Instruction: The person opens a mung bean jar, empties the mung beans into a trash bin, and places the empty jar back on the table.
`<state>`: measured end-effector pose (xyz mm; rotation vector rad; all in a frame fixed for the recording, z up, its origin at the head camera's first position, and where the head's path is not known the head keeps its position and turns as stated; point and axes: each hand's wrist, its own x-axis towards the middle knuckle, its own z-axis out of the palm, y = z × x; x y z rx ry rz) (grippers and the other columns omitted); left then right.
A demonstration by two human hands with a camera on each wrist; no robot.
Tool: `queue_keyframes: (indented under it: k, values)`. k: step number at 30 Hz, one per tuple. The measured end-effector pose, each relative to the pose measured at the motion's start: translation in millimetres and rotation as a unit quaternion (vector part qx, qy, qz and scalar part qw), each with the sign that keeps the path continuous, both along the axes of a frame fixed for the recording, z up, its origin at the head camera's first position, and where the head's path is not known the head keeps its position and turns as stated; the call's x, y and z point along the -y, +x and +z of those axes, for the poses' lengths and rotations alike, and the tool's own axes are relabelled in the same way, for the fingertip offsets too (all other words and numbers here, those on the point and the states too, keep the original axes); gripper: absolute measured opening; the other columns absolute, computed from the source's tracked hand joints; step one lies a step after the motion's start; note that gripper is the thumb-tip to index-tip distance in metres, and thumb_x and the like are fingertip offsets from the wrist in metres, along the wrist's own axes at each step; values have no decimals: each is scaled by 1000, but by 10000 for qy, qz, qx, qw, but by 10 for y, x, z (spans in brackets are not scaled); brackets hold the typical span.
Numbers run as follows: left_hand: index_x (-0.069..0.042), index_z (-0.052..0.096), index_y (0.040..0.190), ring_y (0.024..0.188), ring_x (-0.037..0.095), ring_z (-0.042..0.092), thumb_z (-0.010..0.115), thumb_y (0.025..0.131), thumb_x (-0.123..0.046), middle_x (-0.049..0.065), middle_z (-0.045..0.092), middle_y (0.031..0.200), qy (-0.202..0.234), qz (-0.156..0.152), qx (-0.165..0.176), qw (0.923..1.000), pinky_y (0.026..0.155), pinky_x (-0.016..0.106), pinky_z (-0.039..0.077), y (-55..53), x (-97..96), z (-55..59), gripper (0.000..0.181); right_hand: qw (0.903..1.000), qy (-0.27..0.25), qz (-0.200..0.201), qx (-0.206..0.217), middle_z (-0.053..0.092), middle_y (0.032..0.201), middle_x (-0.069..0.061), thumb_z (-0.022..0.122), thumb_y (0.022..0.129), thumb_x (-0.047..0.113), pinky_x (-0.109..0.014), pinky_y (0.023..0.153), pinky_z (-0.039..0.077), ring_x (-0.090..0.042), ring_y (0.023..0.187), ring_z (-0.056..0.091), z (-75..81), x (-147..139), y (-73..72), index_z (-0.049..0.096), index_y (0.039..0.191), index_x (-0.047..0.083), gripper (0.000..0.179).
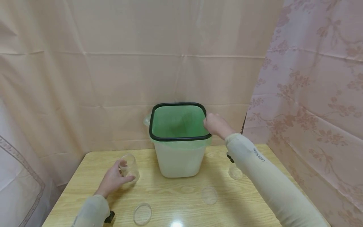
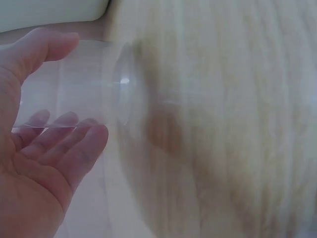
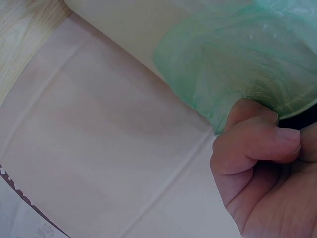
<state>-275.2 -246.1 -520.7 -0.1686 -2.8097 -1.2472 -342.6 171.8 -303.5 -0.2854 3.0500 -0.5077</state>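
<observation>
My left hand [image 1: 114, 179] grips a clear cylindrical jar [image 1: 131, 167] at the left of the table; the thumb lies along one side of the jar [image 2: 74, 84] and the fingers along the other. A white bin [image 1: 181, 160] lined with a green plastic bag [image 1: 178, 121] stands at the table's back, and a black rim frame [image 1: 181, 138] goes around its mouth. At the right side of this rim my right hand [image 1: 216, 124] has its fingers curled. In the right wrist view, that hand [image 3: 262, 158] pinches the edge of the green bag [image 3: 218, 69].
Two clear round lids lie near the front, one lid [image 1: 142, 214] left of centre and the other lid [image 1: 209, 195] right of it. Another clear jar [image 1: 235, 172] stands partly behind my right forearm. Curtains [image 1: 127, 78] hang behind the wooden table [image 1: 170, 195].
</observation>
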Motion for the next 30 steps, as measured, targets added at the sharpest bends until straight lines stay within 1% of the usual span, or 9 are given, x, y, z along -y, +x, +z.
queue_keyframes:
  k: [3, 11, 18, 22, 25, 26, 28, 30]
  values:
    - [-1, 45, 135, 119, 49, 59, 89, 78, -33, 26, 55, 137, 130, 46, 82, 9999, 98, 59, 49, 6, -4, -20, 79, 10000, -12, 11, 6, 49, 80, -10, 37, 106, 13, -35, 64, 47, -22, 68, 51, 3, 0, 4, 42, 137, -13, 41]
    - [2, 44, 137, 117, 48, 59, 89, 77, -29, 28, 55, 136, 19, 129, 67, 9999, 97, 60, 48, -15, -17, -31, 81, 10000, 7, 47, -80, 49, 80, -9, 36, 105, 14, -36, 65, 46, -23, 68, 51, 4, -3, 9, 36, 144, -14, 48]
    - [2, 41, 139, 120, 53, 56, 89, 77, -28, 34, 51, 139, 39, 170, 212, 9996, 97, 60, 48, -13, -13, -73, 83, 9999, -91, 27, 51, 49, 78, -9, 36, 106, 14, -34, 61, 45, -19, 61, 46, -4, 0, 18, 29, 149, -14, 52]
    - [4, 41, 139, 120, 54, 56, 89, 78, -28, 38, 50, 137, 106, 172, 225, 9995, 96, 60, 49, -8, -24, -102, 84, 9997, -185, 18, 145, 49, 79, -9, 35, 106, 14, -33, 59, 44, -16, 58, 42, -12, -11, 4, 23, 152, -13, 55]
    - [4, 42, 138, 117, 52, 58, 89, 77, -28, 38, 52, 135, 95, 177, 149, 9997, 95, 58, 51, -3, -28, -113, 83, 9993, -329, 52, 185, 50, 80, -11, 34, 107, 14, -35, 61, 46, -15, 56, 40, -19, -27, -7, 22, 154, -13, 56]
    - [4, 42, 138, 116, 52, 59, 89, 77, -28, 37, 52, 135, 88, 181, 130, 9997, 95, 57, 51, -1, -28, -115, 83, 9991, -370, 81, 187, 50, 80, -11, 34, 107, 15, -36, 65, 47, -15, 56, 40, -21, -35, -9, 21, 154, -13, 56]
    - [4, 43, 138, 116, 51, 60, 90, 77, -28, 36, 53, 135, 91, 177, 112, 9997, 94, 56, 52, 8, -24, -117, 83, 9987, -442, 158, 183, 50, 80, -10, 34, 108, 19, -39, 71, 48, -15, 57, 41, -30, -55, -12, 24, 153, -12, 56]
    - [3, 43, 138, 116, 51, 59, 90, 76, -28, 34, 53, 135, 119, 170, 122, 9997, 94, 56, 52, 14, -15, -122, 84, 9980, -564, 211, 215, 48, 75, -7, 32, 110, 26, -41, 72, 49, -15, 55, 41, -41, -80, -18, 33, 150, -11, 55]
